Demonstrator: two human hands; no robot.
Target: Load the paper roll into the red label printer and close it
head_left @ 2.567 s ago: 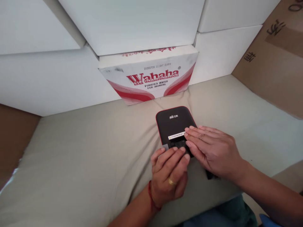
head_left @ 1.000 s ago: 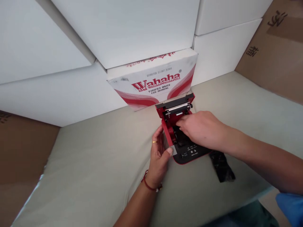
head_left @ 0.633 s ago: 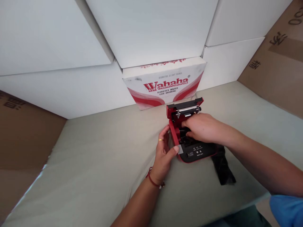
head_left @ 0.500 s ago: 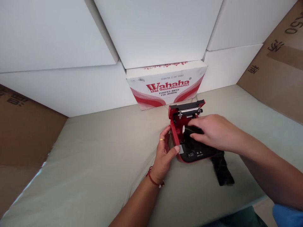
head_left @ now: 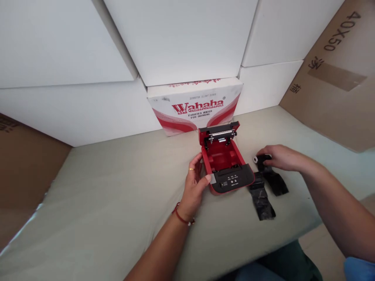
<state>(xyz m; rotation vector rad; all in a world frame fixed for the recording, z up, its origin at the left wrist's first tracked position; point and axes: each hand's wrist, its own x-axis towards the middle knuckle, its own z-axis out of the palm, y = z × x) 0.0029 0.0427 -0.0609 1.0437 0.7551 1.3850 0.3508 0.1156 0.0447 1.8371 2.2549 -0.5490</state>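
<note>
A small red and black label printer (head_left: 233,178) stands on the cloth with its lid (head_left: 219,130) raised and its red compartment bare inside. My left hand (head_left: 195,185) grips its left side, thumb on a grey patch at the front corner and fingers along the outer wall. To the right of the printer, my right hand (head_left: 283,157) pinches a black roll (head_left: 260,160) with a white core. A loose black tail (head_left: 277,183) runs from the roll towards me. Beside that, a crinkled black strip (head_left: 263,203) lies by the printer's front right corner.
Behind the printer stands a white and red Wahaha water carton (head_left: 196,111) against stacked white boxes (head_left: 181,39). Brown cardboard walls (head_left: 336,97) border the right side, and another brown panel (head_left: 26,168) the left. A pale green cloth (head_left: 117,203) covers the surface.
My right hand has lifted the black roll out of the printer's compartment and moved it right, over the cloth. My left hand keeps its hold on the printer. The view has shifted slightly.
</note>
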